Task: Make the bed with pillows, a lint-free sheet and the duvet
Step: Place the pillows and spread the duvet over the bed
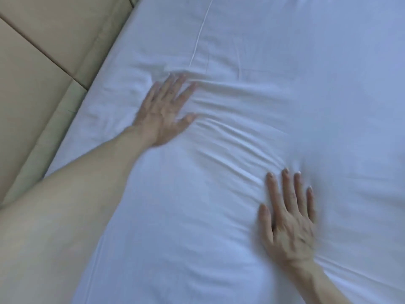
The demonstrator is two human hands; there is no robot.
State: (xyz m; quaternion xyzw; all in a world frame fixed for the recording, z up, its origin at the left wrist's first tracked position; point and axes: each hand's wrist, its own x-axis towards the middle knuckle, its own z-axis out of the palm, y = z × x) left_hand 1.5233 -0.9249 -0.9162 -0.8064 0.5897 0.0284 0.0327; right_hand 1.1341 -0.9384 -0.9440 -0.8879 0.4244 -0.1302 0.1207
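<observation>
1. Both hands lie flat with fingers straight and spread, holding nothing: your left hand point(162, 113) presses on the upper part of the pillow point(197, 216), and your right hand point(289, 224) presses lower down and to the right, its outline blurred.
2. Under both palms is soft white cloth that I take for a plump pillow. It lies just beside the headboard point(43, 62), with its long edge running along the padding.
3. By my reading you are on the smoothing step, flattening and settling the pillow at the head of the bed. How far the sheet and duvet have got cannot be judged, since white cloth fills the view and I cannot tell the layers apart.
4. A band of creases point(230, 137) runs between your two hands, from the left fingertips down toward the right ones.
5. For the next move, draw your palms apart along the cloth with light, even pressure so that band goes flat. Push too hard into the filling and you are likely to raise new folds.
6. A stitched seam point(200, 29) runs up from near your left fingers toward the top edge. Use it to check that the case sits straight.
7. As for the room, only the beige padded headboard shows, divided into panels by dark grooves. Nothing else of it is in view.
</observation>
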